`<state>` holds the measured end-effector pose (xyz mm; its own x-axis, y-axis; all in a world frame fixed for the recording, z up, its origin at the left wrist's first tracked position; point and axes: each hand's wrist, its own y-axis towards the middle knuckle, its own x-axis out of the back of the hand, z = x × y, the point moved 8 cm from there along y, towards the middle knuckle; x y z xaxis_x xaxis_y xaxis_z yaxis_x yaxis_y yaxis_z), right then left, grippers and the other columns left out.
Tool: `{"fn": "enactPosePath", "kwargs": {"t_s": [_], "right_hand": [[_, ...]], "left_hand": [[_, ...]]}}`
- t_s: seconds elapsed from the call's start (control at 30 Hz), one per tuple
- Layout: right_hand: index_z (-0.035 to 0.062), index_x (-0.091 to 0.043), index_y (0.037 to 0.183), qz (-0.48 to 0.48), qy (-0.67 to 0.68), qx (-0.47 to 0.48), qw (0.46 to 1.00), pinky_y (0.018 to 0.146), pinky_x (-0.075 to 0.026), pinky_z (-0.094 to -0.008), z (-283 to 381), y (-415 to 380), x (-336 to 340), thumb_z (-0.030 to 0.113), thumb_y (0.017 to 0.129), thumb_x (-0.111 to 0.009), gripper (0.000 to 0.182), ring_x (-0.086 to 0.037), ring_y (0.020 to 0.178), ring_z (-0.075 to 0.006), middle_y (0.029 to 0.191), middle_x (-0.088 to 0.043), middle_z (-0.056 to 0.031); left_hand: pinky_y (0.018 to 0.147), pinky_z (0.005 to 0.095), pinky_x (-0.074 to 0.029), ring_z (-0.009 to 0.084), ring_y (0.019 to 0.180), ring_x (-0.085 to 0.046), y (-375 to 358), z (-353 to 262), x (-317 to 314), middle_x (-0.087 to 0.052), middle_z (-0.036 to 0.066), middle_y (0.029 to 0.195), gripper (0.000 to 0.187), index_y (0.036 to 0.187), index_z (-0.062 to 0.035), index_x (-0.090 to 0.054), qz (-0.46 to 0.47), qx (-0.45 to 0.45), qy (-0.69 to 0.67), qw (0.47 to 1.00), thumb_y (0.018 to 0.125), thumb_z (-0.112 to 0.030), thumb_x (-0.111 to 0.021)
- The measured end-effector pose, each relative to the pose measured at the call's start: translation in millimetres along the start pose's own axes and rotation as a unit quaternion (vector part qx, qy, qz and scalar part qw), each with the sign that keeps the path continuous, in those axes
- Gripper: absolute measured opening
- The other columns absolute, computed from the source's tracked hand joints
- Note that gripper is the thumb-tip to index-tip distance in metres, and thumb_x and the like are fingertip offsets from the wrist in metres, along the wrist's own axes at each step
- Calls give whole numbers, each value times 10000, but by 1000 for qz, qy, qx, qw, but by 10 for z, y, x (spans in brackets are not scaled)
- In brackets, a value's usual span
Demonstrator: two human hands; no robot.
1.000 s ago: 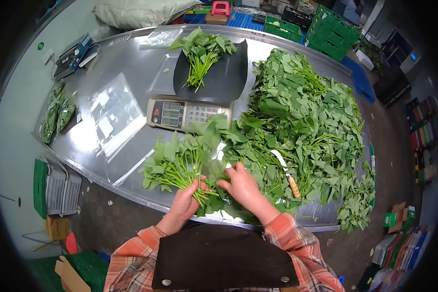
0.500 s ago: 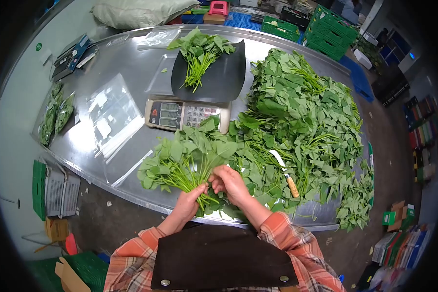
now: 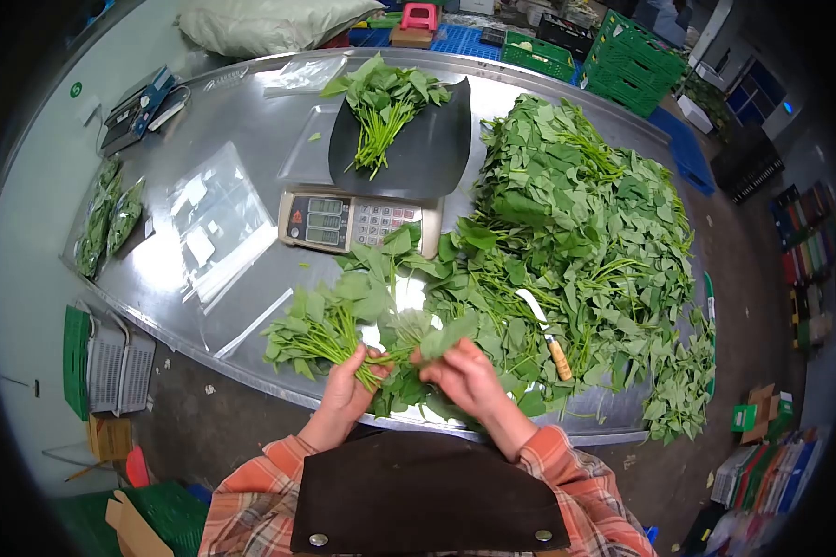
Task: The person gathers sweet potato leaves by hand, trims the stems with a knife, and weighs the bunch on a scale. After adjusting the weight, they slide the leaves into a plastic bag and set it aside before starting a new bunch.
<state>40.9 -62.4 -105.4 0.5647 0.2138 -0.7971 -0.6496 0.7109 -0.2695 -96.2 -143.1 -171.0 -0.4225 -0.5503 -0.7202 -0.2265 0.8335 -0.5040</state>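
A person in an orange plaid shirt and dark apron stands at a long metal table (image 3: 251, 121), seen from above. Low in the centre of the frame, the left hand (image 3: 344, 390) is closed around the stems of a small bunch of leafy greens (image 3: 320, 330), the leaves fanning toward the left so the stalk ends stay gathered in the fist. Just beside it, the right hand (image 3: 469, 376) pinches a few more leafy stems (image 3: 432, 339) between fingers and thumb, held close to the bunch, stalks pointing the same way. To the right, filling much of the frame, lies a large loose heap of greens (image 3: 576, 223), within easy reach. A knife (image 3: 543, 330) with a pale wooden handle rests on the heap's near edge. Above the hands sits a digital scale (image 3: 344, 221); its dark pan (image 3: 418, 139) carries another bunch (image 3: 385, 97). Clear plastic bags (image 3: 214, 223) lie flat at centre left, and two filled bags (image 3: 107, 218) lie at the far left edge.
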Motion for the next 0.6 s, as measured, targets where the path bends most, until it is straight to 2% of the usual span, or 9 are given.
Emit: {"fn": "enactPosePath", "kwargs": {"t_s": [0.17, 0.23, 0.27, 0.3, 0.37, 0.43, 0.47, 0.57, 0.6], "right_hand": [[50, -443, 1193, 164, 71, -22, 984, 554, -441, -270, 443, -253, 116, 253, 945, -452, 321, -551, 692, -184, 877, -579, -63], [45, -449, 1185, -133, -158, 84, 975, 606, -470, -270, 906, -103, 651, 286, 943, -469, 342, -581, 734, -193, 865, -587, -79], [27, -476, 1151, -216, -407, 84, 884, 665, -493, -283, 929, -7, 1249, 292, 912, -529, 361, -602, 795, -206, 892, -595, -86], [19, -549, 1063, -199, -631, 119, 740, 682, -494, -316, 915, 87, 1212, 274, 866, -589, 324, -601, 797, -227, 932, -596, -102], [19, -598, 977, -78, -744, 186, 637, 690, -485, -348, 580, 165, 630, 285, 822, -634, 310, -599, 782, -268, 917, -597, -130], [26, -626, 889, -38, -827, 53, 558, 727, -480, -418, 211, 293, 413, 277, 802, -636, 266, -587, 834, -359, 975, -581, -196], [16, -647, 865, 0, -851, 69, 521, 720, -475, -414, 57, 381, 445, 287, 793, -647, 280, -591, 829, -350, 940, -601, -168], [11, -663, 852, -10, -721, 57, 691, 706, -470, -392, 65, 547, 511, 271, 799, -652, 265, -597, 817, -302, 874, -614, -138], [18, -669, 868, -33, -593, -1, 805, 713, -455, -365, 60, 565, 565, 247, 806, -656, 237, -593, 792, -247, 816, -625, -120]], "left_hand": [[766, 333, -465, 184, 792, -575, -10, -614, 283, -568, 67, 788, 152, 913, -32, -546, -81, -185, 96, 975, 887, -176, -588], [745, 318, -458, 172, 775, -566, -150, -879, 209, -561, 60, 776, 155, 931, -21, -544, -125, -277, 168, 938, 879, -159, -594], [751, 312, -457, 164, 749, -550, -146, -887, 124, -544, 44, 755, 162, 949, -13, -542, -95, -246, 129, 956, 871, -143, -599], [753, 315, -458, 165, 749, -549, -79, -794, 129, -539, 41, 752, 161, 945, -18, -541, -62, -184, 113, 975, 870, -147, -602], [756, 321, -461, 169, 748, -546, -1, -594, 159, -531, 35, 746, 160, 936, -27, -538, 3, -57, 82, 995, 869, -155, -606], [746, 343, -472, 176, 739, -546, -10, -488, 88, -527, 37, 729, 164, 902, -44, -535, -11, -43, 74, 996, 884, -196, -594], [740, 348, -474, 177, 739, -548, -4, -443, 70, -530, 39, 727, 170, 894, -46, -534, -13, -45, 66, 997, 889, -207, -589], [722, 350, -473, 175, 746, -557, -19, -342, 123, -566, 53, 771, 195, 883, -49, -540, -46, -58, 74, 994, 907, -241, -566], [723, 347, -472, 174, 748, -558, -56, -310, 121, -573, 55, 783, 198, 884, -48, -542, -65, -57, 86, 993, 907, -244, -566]]}}
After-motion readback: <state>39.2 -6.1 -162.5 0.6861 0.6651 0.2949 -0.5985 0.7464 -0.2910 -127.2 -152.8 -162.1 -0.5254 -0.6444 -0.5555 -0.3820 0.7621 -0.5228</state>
